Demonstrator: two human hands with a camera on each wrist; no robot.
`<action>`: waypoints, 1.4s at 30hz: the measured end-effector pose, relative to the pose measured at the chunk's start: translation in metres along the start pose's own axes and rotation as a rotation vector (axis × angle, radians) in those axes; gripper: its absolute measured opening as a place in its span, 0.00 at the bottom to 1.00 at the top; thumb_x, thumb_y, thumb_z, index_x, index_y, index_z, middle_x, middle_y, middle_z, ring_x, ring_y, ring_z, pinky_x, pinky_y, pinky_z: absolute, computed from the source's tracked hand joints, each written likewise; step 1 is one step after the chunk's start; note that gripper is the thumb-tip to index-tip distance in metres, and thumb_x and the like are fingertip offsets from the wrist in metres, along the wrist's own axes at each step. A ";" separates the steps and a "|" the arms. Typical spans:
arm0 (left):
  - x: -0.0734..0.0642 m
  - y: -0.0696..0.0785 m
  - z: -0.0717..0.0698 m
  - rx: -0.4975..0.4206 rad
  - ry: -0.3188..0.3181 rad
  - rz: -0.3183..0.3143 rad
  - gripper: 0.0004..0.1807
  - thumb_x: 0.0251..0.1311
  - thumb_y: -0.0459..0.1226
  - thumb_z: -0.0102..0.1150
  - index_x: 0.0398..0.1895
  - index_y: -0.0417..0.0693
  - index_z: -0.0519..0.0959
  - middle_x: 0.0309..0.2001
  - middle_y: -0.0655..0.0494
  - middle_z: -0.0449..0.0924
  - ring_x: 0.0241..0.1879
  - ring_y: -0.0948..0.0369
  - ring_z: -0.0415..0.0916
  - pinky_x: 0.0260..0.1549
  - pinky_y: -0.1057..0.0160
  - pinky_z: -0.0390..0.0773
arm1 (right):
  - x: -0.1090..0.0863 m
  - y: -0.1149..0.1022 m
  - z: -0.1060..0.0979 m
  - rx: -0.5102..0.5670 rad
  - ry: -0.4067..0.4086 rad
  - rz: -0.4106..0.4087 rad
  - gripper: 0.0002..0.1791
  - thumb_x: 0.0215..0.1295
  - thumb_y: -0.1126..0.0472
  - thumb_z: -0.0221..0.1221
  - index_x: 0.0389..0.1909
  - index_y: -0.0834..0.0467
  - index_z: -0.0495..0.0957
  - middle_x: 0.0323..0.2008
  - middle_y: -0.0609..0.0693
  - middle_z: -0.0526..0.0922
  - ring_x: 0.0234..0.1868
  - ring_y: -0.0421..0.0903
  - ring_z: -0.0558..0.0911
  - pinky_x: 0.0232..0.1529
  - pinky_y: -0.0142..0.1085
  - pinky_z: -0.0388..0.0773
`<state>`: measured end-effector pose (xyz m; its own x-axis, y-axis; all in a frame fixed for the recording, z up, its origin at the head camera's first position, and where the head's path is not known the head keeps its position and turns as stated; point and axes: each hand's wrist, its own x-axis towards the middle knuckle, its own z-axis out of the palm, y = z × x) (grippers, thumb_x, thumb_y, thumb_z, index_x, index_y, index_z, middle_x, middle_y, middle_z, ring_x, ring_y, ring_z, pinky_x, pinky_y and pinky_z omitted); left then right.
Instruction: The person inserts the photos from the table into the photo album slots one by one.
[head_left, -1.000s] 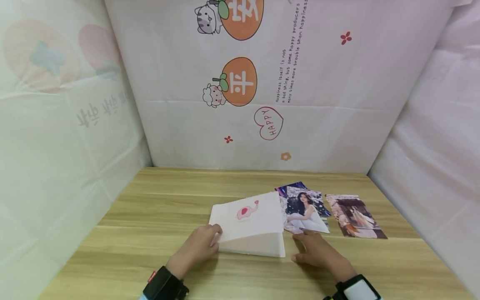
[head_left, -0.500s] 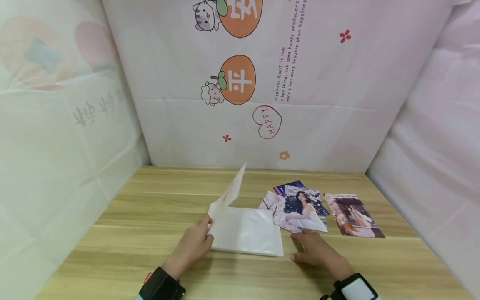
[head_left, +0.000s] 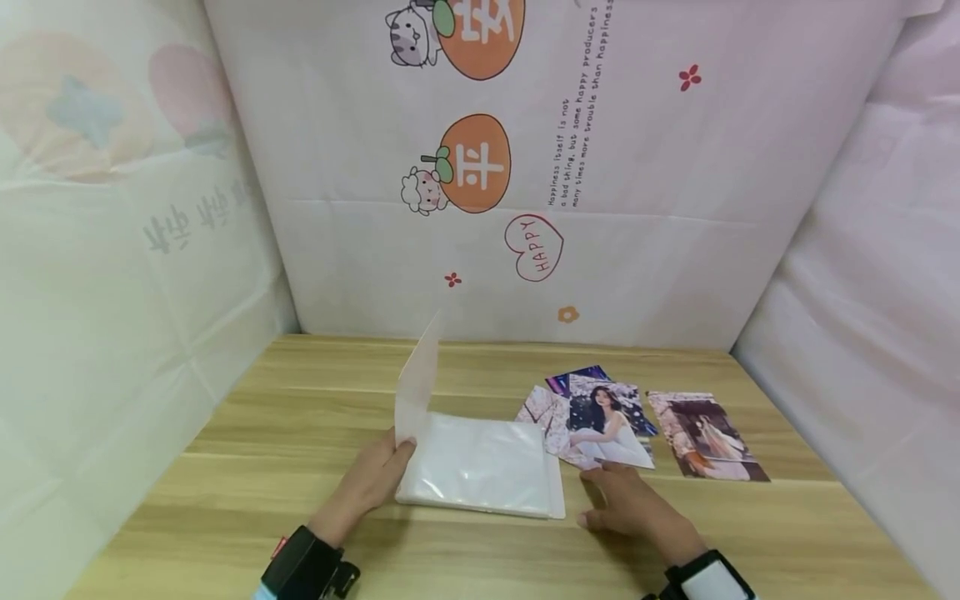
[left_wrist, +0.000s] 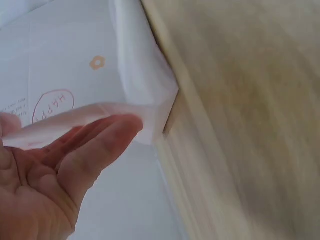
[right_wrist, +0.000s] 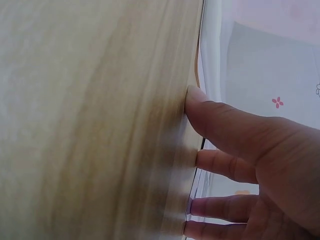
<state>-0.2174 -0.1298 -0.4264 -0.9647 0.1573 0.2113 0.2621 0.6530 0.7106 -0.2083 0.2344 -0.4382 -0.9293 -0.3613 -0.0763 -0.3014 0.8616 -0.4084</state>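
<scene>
A white photo album (head_left: 480, 467) lies on the wooden table with its cover (head_left: 416, 379) raised nearly upright on the left side. Clear plastic sleeves show on the page inside. My left hand (head_left: 367, 475) holds the cover near its lower front corner; in the left wrist view the thumb (left_wrist: 107, 150) lies along the white sheet. My right hand (head_left: 630, 504) rests on the table with relaxed, spread fingers, the fingertips at the lower edge of a photo of a person in a white dress (head_left: 609, 425). Other photos stick out from under that one.
Another photo (head_left: 708, 437) lies separately on the right. A white printed cloth (head_left: 637, 275) stands behind the table, and cloth walls (head_left: 862, 333) close in both sides. Each wrist wears a black strap.
My left hand has swung the album's elephant-printed cover up and leftward, uncovering the sleeved page, and has shifted slightly left. My right hand stays by the photos.
</scene>
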 end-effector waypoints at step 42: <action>-0.004 0.016 -0.091 0.178 0.798 0.369 0.18 0.42 0.23 0.60 0.41 0.28 0.73 0.24 0.41 0.77 0.18 0.52 0.76 0.15 0.73 0.73 | -0.004 0.000 0.006 -0.007 -0.007 0.057 0.35 0.50 0.50 0.67 0.57 0.64 0.72 0.59 0.72 0.64 0.58 0.73 0.61 0.54 0.63 0.59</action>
<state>-0.2073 -0.1873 -0.3544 -0.4967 -0.1385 0.8568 0.4803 0.7784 0.4043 -0.2035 0.2336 -0.4436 -0.9435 -0.3140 -0.1058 -0.2494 0.8832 -0.3972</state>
